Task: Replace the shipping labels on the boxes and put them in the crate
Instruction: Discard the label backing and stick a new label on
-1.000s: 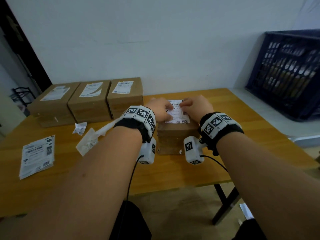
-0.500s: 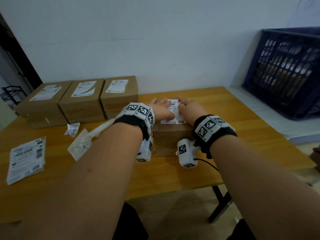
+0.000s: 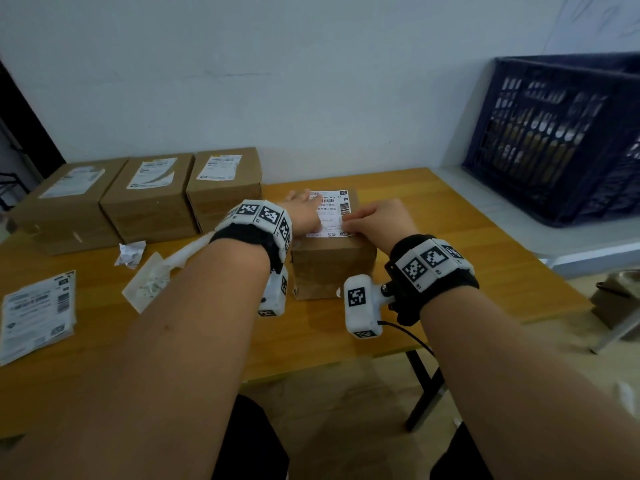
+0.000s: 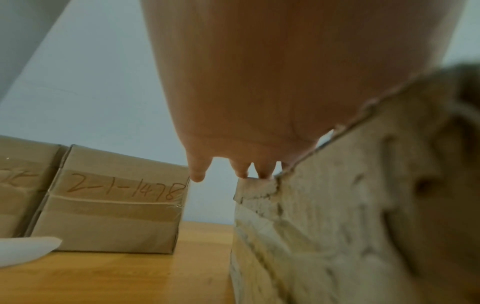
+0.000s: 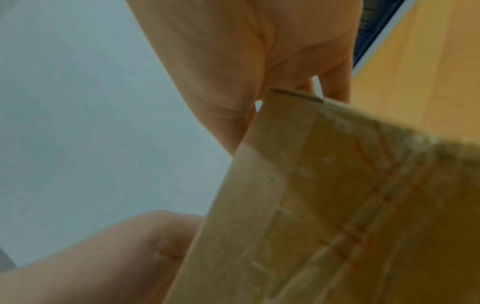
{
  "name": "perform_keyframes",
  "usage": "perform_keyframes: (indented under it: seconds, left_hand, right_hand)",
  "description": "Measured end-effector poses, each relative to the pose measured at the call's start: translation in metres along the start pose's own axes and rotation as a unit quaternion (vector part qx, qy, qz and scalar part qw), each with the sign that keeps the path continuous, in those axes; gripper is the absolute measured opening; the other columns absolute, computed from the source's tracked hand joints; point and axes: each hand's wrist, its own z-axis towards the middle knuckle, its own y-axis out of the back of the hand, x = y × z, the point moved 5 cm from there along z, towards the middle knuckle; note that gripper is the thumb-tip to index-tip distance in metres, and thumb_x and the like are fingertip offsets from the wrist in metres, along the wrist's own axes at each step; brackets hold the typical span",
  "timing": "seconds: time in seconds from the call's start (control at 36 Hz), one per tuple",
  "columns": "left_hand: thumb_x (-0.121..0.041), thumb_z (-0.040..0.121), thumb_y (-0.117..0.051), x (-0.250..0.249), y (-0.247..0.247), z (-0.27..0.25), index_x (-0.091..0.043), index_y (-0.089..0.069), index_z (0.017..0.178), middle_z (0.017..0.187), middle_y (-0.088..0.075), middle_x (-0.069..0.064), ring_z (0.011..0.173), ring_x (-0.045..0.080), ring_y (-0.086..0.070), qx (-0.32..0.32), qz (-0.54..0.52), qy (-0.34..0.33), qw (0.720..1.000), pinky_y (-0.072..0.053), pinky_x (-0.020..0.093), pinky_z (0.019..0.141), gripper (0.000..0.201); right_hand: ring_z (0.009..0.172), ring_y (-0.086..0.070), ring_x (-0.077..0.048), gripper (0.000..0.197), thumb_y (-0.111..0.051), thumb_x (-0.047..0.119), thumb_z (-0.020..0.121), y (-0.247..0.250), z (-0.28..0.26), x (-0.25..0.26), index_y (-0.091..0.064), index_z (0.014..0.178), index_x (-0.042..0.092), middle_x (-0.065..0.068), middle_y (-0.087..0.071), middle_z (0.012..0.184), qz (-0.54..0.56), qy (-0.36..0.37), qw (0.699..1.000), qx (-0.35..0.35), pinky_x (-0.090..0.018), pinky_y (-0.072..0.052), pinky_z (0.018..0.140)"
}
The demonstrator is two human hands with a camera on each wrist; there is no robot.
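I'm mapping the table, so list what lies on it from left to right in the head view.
Stack of labels → crumpled paper scrap → peeled backing sheet → box being labelled, the left hand and right hand on its new label → blue crate.

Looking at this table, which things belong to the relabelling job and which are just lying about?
Part of the job:
box being labelled
new shipping label
left hand, right hand, both on that label
three boxes at the back
blue crate
stack of labels

Lying about:
crumpled paper scrap
peeled backing sheet
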Motion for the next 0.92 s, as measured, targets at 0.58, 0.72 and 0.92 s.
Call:
perform_keyframes:
  seconds: [0.58,0.72,0.92]
  left_hand:
    - [-0.023,0.090,-0.064,0.015,0.007,-0.056,-0.014,-0.073,0.105,0.113,-0.067,0.001,0.102,0.015,-0.060,-0.168,-0.201,-0.009,0.965,-0.044,0.024,0.080,0.020]
    - [-0.022,0.092,-0.061,0.019,0.001,-0.054,-0.017,-0.068,0.107,0.118,-0.065,0.001,0.105,0.015,-0.058,-0.171,-0.254,0.009,0.952,-0.046,0.025,0.085,0.018]
    - [-0.007,0.098,-0.043,0.014,-0.005,-0.043,-0.026,-0.051,0.137,0.147,-0.042,0.007,0.118,0.025,-0.053,-0.118,-0.248,-0.005,0.962,-0.041,0.021,0.080,0.044]
  right_hand:
    - [0.080,-0.057,-0.012,0.027,-0.077,0.027,0.078,-0.019,-0.014,0.004,-0.052,0.084,0.020,0.001,-0.061,0.099,0.001,-0.014,0.998,-0.062,-0.025,-0.047,0.063]
    - [0.072,-0.054,-0.008,0.007,-0.059,0.011,0.088,-0.019,-0.012,0.005,-0.058,0.090,0.017,-0.002,-0.063,0.102,-0.023,-0.020,0.997,-0.067,-0.023,-0.041,0.055]
    - [0.091,-0.060,-0.024,0.026,-0.044,0.010,0.093,-0.027,-0.009,0.011,-0.055,0.115,0.019,-0.010,-0.056,0.122,-0.120,-0.021,0.991,-0.059,-0.029,-0.050,0.066]
